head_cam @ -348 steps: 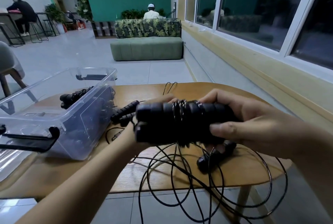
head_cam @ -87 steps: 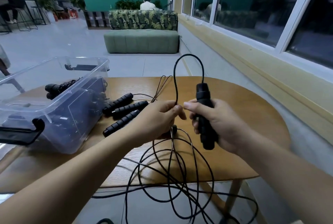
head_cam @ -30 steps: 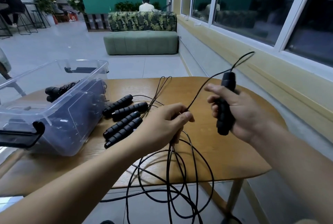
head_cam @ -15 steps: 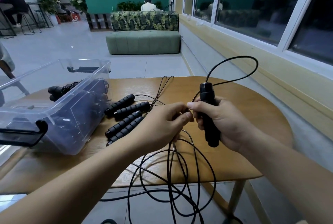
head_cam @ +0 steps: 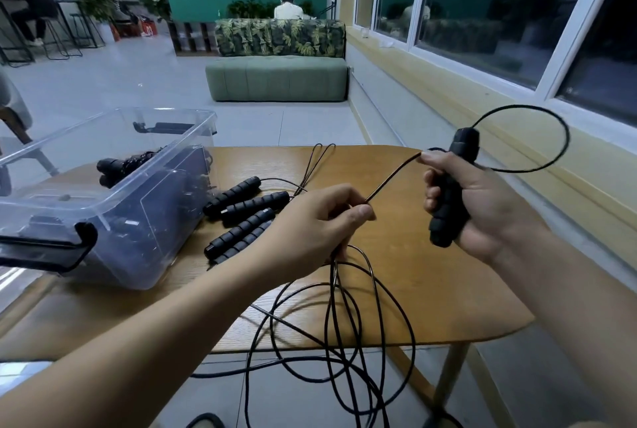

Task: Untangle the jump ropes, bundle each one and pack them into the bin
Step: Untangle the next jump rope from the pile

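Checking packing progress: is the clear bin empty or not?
Not empty: black rope handles lie inside the clear bin; how many, cannot tell.

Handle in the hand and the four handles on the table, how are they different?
The held handle stands nearly upright in the right hand; the four table handles lie flat on the wooden table. The held handle is alone; the table handles lie side by side. All are black and ribbed.
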A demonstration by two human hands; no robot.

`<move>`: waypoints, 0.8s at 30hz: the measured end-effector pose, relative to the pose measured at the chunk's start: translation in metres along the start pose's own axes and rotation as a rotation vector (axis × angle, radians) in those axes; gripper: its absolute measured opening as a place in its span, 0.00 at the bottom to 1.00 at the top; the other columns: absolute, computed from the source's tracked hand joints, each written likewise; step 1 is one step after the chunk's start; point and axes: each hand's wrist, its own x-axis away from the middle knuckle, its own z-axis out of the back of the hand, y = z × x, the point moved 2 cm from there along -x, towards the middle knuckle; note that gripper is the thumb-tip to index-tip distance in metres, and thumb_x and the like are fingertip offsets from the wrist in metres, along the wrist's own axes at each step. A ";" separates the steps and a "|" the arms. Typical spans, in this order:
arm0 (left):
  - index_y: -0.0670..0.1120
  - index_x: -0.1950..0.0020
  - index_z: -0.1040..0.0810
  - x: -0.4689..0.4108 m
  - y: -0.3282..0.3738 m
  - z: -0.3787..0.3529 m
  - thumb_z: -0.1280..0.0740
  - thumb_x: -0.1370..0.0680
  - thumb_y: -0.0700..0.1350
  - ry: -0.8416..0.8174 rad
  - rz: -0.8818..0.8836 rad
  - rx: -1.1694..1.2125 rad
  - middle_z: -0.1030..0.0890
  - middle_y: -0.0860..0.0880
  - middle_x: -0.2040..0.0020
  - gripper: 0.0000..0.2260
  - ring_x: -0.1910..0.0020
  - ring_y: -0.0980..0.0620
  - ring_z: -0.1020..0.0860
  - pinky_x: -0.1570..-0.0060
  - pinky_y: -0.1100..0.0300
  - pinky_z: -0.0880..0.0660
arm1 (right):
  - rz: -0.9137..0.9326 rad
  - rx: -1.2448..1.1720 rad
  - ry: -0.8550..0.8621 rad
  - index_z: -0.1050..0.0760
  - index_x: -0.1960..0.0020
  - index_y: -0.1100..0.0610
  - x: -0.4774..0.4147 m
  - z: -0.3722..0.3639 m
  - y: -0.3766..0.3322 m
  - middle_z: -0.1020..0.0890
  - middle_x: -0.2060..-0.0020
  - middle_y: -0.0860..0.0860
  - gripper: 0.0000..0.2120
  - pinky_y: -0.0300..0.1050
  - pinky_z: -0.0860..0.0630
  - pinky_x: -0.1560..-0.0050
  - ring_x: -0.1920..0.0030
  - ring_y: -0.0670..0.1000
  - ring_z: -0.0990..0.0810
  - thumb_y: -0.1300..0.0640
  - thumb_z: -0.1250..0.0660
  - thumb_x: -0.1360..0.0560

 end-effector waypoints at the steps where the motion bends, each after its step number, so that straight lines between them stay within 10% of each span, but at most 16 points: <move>1: 0.48 0.47 0.17 0.000 0.001 0.000 0.34 0.14 0.46 0.009 -0.010 -0.011 0.24 0.49 0.72 0.07 0.74 0.54 0.27 0.70 0.62 0.32 | -0.014 0.028 -0.029 0.22 0.43 0.57 0.003 -0.004 0.003 0.20 0.64 0.50 0.14 0.38 0.24 0.68 0.69 0.46 0.25 0.55 0.23 0.23; 12: 0.50 0.49 0.20 0.000 -0.003 -0.006 0.33 0.14 0.48 -0.021 -0.035 -0.017 0.22 0.45 0.68 0.06 0.70 0.47 0.23 0.66 0.54 0.28 | -0.068 0.159 -0.243 0.22 0.47 0.61 0.022 -0.034 0.024 0.21 0.62 0.54 0.08 0.40 0.25 0.66 0.67 0.49 0.26 0.59 0.25 0.22; 24: 0.43 0.49 0.17 0.002 -0.003 -0.017 0.35 0.13 0.46 -0.161 0.111 0.265 0.25 0.47 0.65 0.10 0.65 0.47 0.21 0.62 0.55 0.24 | 0.063 -0.057 0.057 0.23 0.47 0.57 -0.005 0.005 -0.012 0.21 0.64 0.49 0.09 0.39 0.26 0.68 0.69 0.47 0.26 0.60 0.24 0.23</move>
